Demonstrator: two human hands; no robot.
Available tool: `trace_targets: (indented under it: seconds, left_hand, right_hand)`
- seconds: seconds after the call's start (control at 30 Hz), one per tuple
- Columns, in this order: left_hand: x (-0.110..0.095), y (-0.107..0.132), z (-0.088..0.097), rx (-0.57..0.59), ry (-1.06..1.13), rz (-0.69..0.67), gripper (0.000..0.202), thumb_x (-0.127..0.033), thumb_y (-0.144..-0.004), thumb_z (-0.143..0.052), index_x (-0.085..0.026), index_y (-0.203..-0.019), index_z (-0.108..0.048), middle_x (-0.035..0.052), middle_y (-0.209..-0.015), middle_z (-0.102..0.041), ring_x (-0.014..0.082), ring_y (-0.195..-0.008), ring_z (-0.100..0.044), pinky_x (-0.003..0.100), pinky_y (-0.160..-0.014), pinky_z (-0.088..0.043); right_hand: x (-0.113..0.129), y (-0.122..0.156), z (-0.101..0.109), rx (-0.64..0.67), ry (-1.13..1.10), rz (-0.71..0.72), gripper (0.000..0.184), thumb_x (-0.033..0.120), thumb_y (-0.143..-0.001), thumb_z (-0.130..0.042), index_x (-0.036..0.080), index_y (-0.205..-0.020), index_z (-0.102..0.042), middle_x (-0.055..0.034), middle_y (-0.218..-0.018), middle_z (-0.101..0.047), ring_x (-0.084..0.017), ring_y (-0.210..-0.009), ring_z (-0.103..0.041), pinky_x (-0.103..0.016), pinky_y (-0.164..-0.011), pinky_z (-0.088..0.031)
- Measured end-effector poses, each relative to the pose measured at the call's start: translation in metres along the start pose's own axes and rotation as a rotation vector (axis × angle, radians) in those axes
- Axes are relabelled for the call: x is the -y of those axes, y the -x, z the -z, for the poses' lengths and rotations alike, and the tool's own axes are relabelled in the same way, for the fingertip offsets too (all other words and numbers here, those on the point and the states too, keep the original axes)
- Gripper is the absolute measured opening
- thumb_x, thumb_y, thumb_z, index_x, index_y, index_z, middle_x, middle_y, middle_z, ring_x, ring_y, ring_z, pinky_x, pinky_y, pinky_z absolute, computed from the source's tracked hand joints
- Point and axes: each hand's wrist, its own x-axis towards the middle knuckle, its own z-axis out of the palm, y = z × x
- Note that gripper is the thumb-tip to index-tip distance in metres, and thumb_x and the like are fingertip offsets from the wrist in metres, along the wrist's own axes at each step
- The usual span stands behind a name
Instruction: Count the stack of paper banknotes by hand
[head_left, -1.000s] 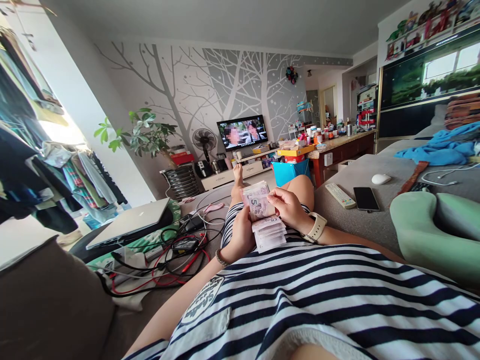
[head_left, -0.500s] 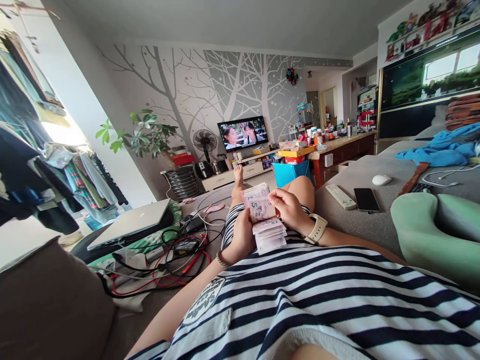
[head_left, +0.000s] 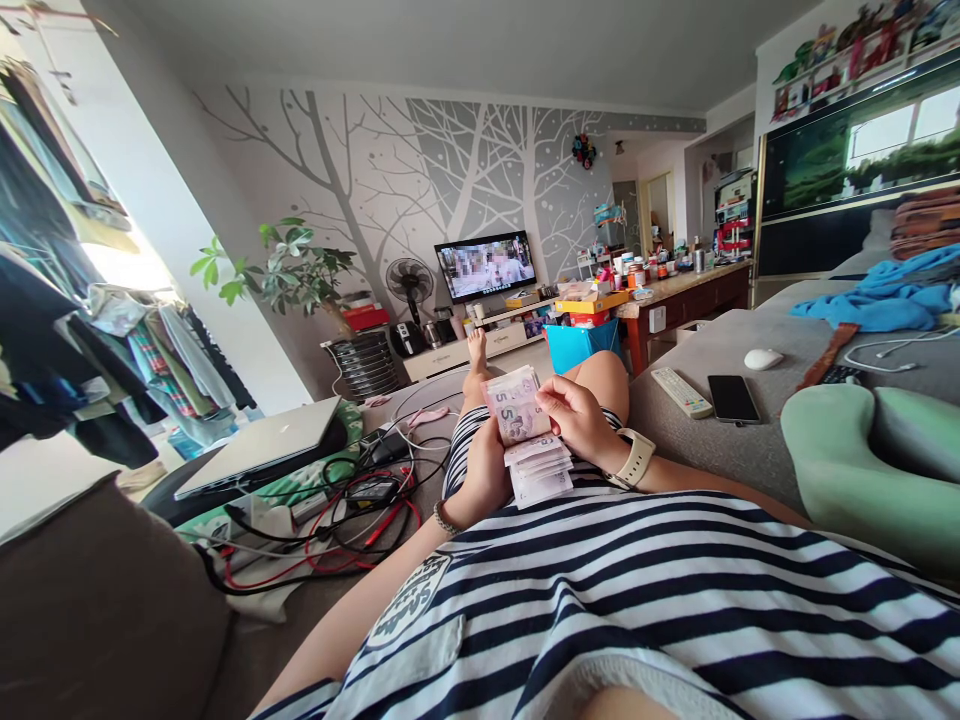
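Several oblong paper banknotes (head_left: pixel 517 418): left hand (head_left: pixel 484 470) grips them, curled, at eight o'clock; right hand (head_left: pixel 582 422) pinches at three.

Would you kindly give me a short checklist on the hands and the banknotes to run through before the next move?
1. Left hand has hold of the banknotes: ok, at their left edge.
2. Right hand has hold too: ok, thumb and fingers pinch the upper notes at their right side.
3. Notes squared up: not ok, the lower ends are spread in steps.
4. Exact number of notes: cannot tell, they overlap.
5. Tangled cables apart from the hands: ok, they lie off to the person's left.
6. Phone and remote control apart from the notes: ok, both lie on the person's right.
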Motion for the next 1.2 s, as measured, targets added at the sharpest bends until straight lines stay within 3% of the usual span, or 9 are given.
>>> trace_targets:
  seconds: [0.17, 0.37, 0.57, 0.87, 1.2]
  left_hand:
    - [0.006, -0.009, 0.0, 0.034, 0.109, 0.129, 0.008, -0.022, -0.079, -0.065, -0.019, -0.081, -0.072, 0.0039, -0.067, -0.072, 0.0259, -0.088, -0.078, 0.032, -0.08, -0.062]
    - [0.014, -0.016, 0.009, 0.112, 0.131, 0.127, 0.016, -0.03, -0.071, -0.071, -0.016, -0.08, -0.069, 0.0069, -0.077, -0.077, 0.0255, -0.085, -0.079, 0.032, -0.077, -0.062]
    - [0.021, -0.021, 0.013, 0.174, 0.121, 0.08, 0.024, -0.028, -0.072, -0.072, -0.015, -0.092, -0.074, 0.0077, -0.085, -0.08, 0.0255, -0.087, -0.08, 0.031, -0.077, -0.062]
    - [0.015, -0.016, 0.004, 0.078, 0.168, 0.179, 0.019, -0.031, -0.08, -0.067, -0.018, -0.093, -0.073, 0.0078, -0.08, -0.079, 0.0295, -0.093, -0.081, 0.038, -0.083, -0.065]
    - [0.008, -0.011, 0.005, -0.056, 0.025, 0.048, 0.011, -0.026, -0.08, -0.073, -0.018, -0.087, -0.075, 0.0028, -0.067, -0.075, 0.0279, -0.088, -0.078, 0.032, -0.078, -0.061]
  right_hand:
    - [0.001, 0.001, 0.0, 0.06, 0.01, -0.004, 0.066, 0.08, -0.101, -0.038, 0.024, -0.069, -0.052, -0.0002, -0.058, -0.055, -0.016, -0.056, -0.051, -0.03, -0.06, -0.041]
    - [-0.008, -0.007, 0.002, -0.096, 0.191, -0.081, 0.059, 0.077, -0.086, -0.066, 0.024, -0.064, -0.05, 0.0014, -0.057, -0.055, -0.016, -0.058, -0.05, -0.029, -0.059, -0.036]
    - [-0.011, -0.008, 0.002, -0.117, 0.208, -0.066, 0.047, 0.061, -0.087, -0.07, 0.024, -0.066, -0.052, 0.0007, -0.06, -0.058, -0.017, -0.06, -0.053, -0.03, -0.06, -0.038]
    - [-0.01, -0.005, 0.001, -0.118, 0.156, -0.023, 0.028, 0.046, -0.087, -0.068, 0.023, -0.077, -0.058, -0.0013, -0.068, -0.067, -0.018, -0.064, -0.06, -0.03, -0.062, -0.042]
    - [-0.002, 0.0, 0.0, -0.076, 0.072, 0.018, 0.025, 0.045, -0.089, -0.066, 0.022, -0.081, -0.059, -0.0018, -0.075, -0.068, -0.019, -0.069, -0.063, -0.029, -0.065, -0.046]
